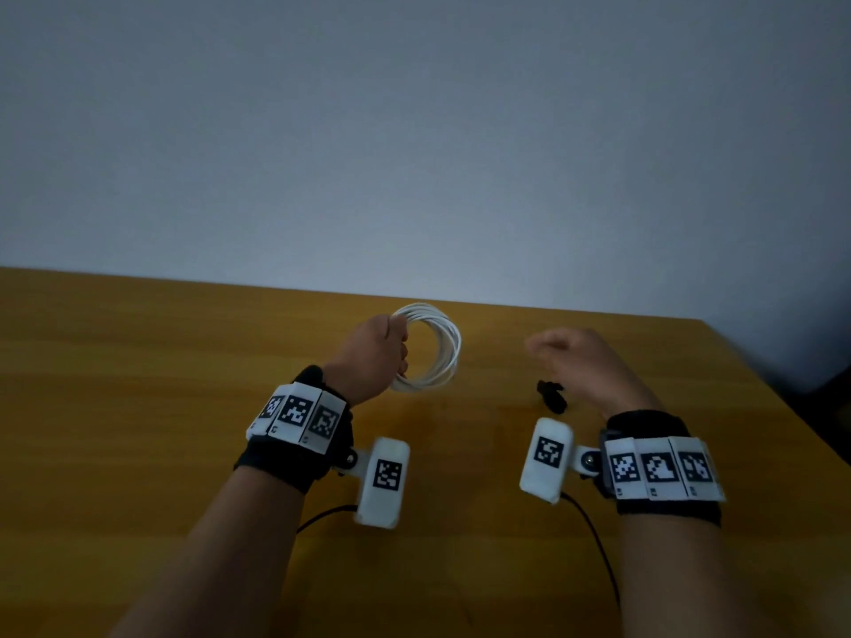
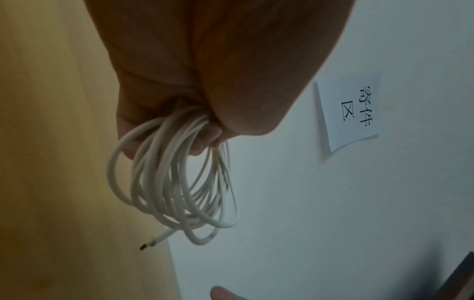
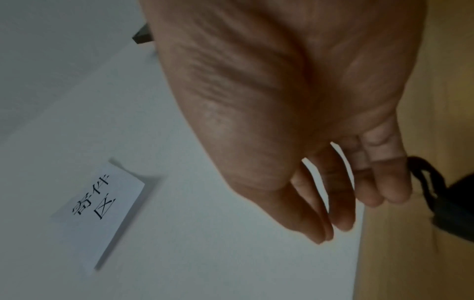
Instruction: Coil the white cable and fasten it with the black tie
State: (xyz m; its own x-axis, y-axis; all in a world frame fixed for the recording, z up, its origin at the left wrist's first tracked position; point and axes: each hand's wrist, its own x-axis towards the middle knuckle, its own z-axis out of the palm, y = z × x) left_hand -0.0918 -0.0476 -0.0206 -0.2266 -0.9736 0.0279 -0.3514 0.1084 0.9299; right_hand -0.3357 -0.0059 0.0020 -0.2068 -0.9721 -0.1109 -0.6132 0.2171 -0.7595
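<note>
The white cable (image 1: 442, 347) is wound into a round coil of several loops, held upright above the wooden table (image 1: 138, 361). My left hand (image 1: 375, 352) grips the coil's left side in a fist. In the left wrist view the cable (image 2: 174, 182) hangs from the curled fingers (image 2: 205, 142), one cut end sticking out below. The black tie (image 1: 552, 394) lies on the table under the heel of my right hand (image 1: 580, 356). That hand hovers with straight fingers (image 3: 341, 203), holding nothing. In the right wrist view the tie (image 3: 436, 188) lies just beyond the fingertips.
A pale wall (image 1: 414, 131) rises right behind the table's far edge. A white paper label (image 3: 100, 211) with printed characters is stuck on it. The table's right edge (image 1: 783, 393) runs diagonally near my right wrist. Thin black cords (image 1: 594, 536) trail from the wrist cameras.
</note>
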